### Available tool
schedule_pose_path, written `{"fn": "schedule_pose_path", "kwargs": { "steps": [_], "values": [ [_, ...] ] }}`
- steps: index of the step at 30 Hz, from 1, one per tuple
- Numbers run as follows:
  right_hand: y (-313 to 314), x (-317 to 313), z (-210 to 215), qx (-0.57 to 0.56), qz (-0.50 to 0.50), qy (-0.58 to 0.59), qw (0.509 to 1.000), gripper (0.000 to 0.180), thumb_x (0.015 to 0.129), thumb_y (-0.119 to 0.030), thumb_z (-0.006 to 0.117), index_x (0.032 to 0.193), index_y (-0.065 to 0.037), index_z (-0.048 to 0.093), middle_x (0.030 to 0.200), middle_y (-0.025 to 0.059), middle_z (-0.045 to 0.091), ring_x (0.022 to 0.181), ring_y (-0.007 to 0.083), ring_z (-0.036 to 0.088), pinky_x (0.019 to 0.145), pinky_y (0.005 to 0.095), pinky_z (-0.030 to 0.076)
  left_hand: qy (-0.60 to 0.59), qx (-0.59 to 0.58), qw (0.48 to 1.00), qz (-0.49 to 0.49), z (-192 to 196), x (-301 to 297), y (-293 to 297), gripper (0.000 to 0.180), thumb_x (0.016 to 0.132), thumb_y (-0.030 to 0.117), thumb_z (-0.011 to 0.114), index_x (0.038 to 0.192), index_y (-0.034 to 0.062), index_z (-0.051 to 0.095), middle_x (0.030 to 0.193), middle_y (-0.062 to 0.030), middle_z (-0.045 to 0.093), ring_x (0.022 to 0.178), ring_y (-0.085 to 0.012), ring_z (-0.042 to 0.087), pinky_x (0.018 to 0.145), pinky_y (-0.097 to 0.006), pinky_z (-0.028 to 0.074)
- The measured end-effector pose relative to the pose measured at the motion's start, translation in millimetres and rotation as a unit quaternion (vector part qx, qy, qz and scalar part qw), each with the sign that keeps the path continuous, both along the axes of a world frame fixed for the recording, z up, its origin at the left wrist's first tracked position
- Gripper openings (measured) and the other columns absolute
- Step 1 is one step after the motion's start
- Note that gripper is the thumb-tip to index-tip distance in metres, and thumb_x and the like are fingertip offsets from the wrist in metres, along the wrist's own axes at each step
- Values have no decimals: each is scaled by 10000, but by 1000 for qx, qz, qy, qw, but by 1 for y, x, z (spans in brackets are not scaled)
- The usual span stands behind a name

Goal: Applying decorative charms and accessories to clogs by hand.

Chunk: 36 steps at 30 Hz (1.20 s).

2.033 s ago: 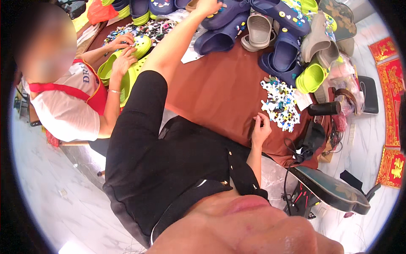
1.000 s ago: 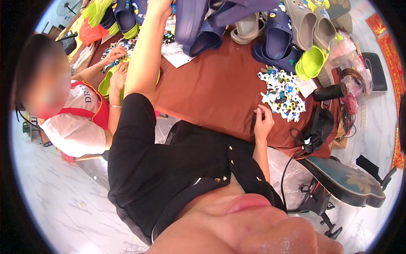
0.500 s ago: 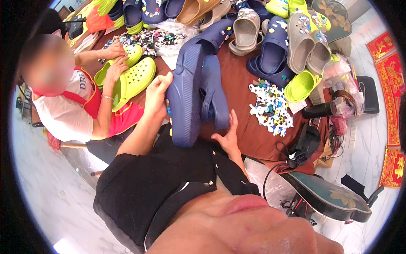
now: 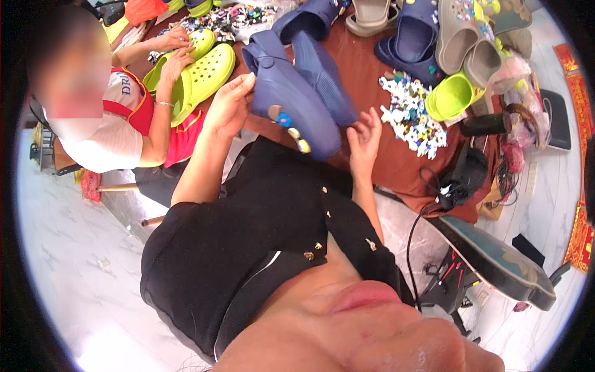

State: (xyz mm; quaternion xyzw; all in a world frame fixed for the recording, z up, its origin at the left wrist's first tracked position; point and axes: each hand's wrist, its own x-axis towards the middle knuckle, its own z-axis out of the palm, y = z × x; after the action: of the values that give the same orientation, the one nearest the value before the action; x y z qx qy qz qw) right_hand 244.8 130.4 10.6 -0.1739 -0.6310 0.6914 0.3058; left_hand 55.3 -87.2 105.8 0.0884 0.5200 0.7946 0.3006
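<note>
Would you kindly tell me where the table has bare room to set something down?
The brown cloth looks bare between the navy clogs at the left hand and the white charm pile, and from that pile to the near edge. Crowded: the far side, with stacked clogs, and the left, with lime clogs and more charms.

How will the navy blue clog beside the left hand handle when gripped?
Looking like matte foam, the navy blue moulded clog is probably light for its size. Rounded on top, it may rock if laid upside down. The raised coloured charms could snag.
</note>
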Motion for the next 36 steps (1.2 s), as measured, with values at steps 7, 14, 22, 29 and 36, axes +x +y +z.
{"fn": "schedule_pose_path", "kwargs": {
  "steps": [7, 14, 22, 29, 36],
  "values": [
    [-5, 37, -15, -124, 97, 149, 976, 1198, 657, -783, 615, 1521, -170, 56, 1532, 220, 161, 1356, 461, 254, 1101, 548, 277, -151, 177, 962, -142, 5, 56, 31, 222, 954, 203, 560, 1146, 93, 542, 1333, -169, 529, 1303, -307, 450, 1035, -401, 404],
    [-19, 72, 2, -129, 68, 19, 989, 1267, 620, -625, 791, 1514, -104, 60, 1499, 244, 232, 1338, 379, 343, 1091, 464, 314, -33, 197, 948, -247, -22, 62, 78, 375, 923, 116, 592, 1268, 70, 450, 1263, -170, 567, 1244, -310, 514, 987, -414, 453],
    [1, 92, 12, -230, -7, 79, 970, 976, 709, -262, 781, 1488, -55, 232, 1312, 239, 494, 1164, 298, 559, 975, 380, 465, 439, 18, 896, -66, -2, 31, 90, 294, 887, 11, 604, 1174, -1, 538, 1069, -106, 665, 1069, -191, 610, 937, -328, 466],
    [41, 106, 22, -151, -86, 133, 976, 920, 763, -319, 718, 1496, -71, 218, 1360, 241, 454, 1175, 332, 554, 1007, 428, 452, 417, -281, 859, 101, -50, -22, 61, 789, 728, 194, 783, 1377, 2, 377, 1192, -217, 596, 1117, -329, 587, 938, -413, 473],
    [50, 92, -1, -299, -151, 164, 928, 670, 894, -342, 583, 1435, -29, 339, 1382, 162, 472, 1272, 294, 469, 1078, 436, 365, 528, -312, 782, 113, -74, 33, 119, 1151, 671, 283, 836, 1518, 73, 85, 1296, -276, 421, 1218, -428, 405, 1027, -505, 354]
  ]
}}
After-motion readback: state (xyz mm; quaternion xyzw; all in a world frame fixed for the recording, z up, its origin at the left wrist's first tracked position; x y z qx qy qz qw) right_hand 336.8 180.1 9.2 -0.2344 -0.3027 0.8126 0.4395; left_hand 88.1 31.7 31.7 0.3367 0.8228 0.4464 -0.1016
